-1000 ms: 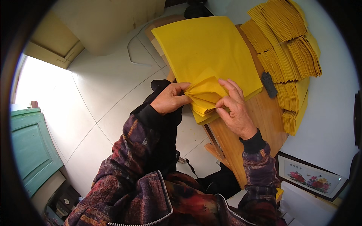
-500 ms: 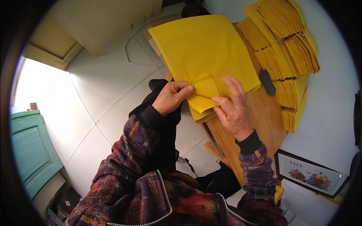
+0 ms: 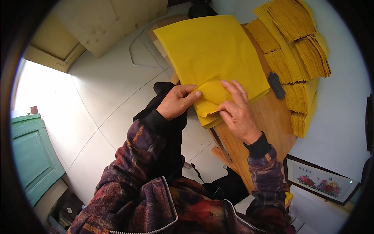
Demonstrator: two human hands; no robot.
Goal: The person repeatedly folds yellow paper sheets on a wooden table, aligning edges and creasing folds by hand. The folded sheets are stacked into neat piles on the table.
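A thick stack of large yellow paper sheets [image 3: 212,54] lies on a wooden table [image 3: 269,124]. My left hand [image 3: 177,102] presses its fingers onto the near corner of the stack, where a folded flap of yellow paper [image 3: 208,103] lies. My right hand [image 3: 235,111] rests flat on the same folded corner, fingers spread, thumb under the sheet's edge. Both hands touch the paper close together.
Fanned bundles of folded yellow paper [image 3: 294,50] fill the table's far right side. A small dark object [image 3: 276,85] lies beside them. A framed flower picture [image 3: 321,183] leans at the lower right. A teal cabinet [image 3: 33,156] stands at the left on the pale tiled floor.
The raised fold at the near corner has been pressed flatter. My left hand slid right onto the fold and my right hand shifted slightly toward me.
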